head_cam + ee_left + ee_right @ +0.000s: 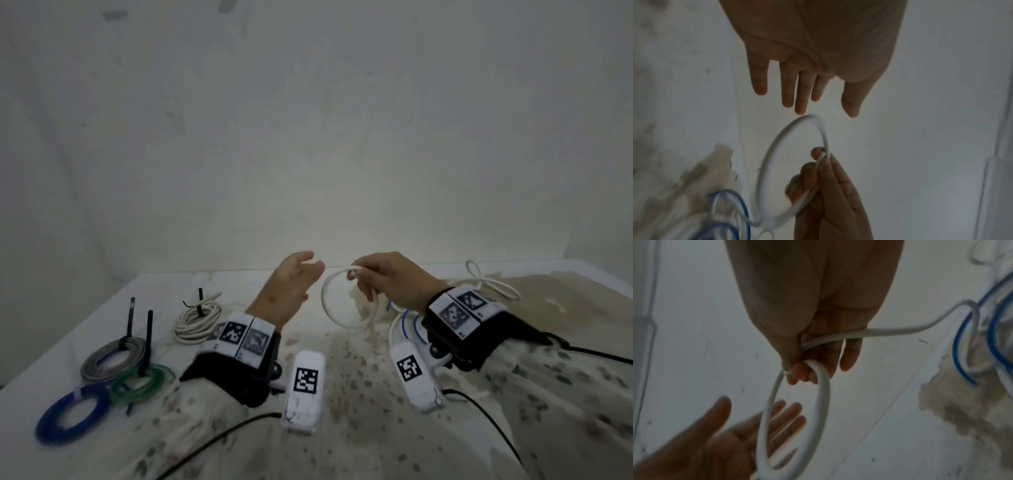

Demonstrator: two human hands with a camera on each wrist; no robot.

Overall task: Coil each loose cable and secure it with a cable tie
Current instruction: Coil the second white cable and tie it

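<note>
My right hand (368,279) pinches a white cable (330,308) that forms one round loop hanging in the air above the table. In the right wrist view the loop (823,402) hangs below my curled fingers (803,374), and the rest of the cable (900,330) trails off to the right. My left hand (301,274) hovers just left of the loop with straight, spread fingers and holds nothing. In the left wrist view its fingers (799,91) are above the loop (774,154), apart from it.
Tied coils lie at the left of the white table (51,346): a cream one (198,320), a grey one (113,358), a green one (142,383) and a blue one (72,416). Loose white (493,284) and blue cable (411,322) lies at the right over stained cloth.
</note>
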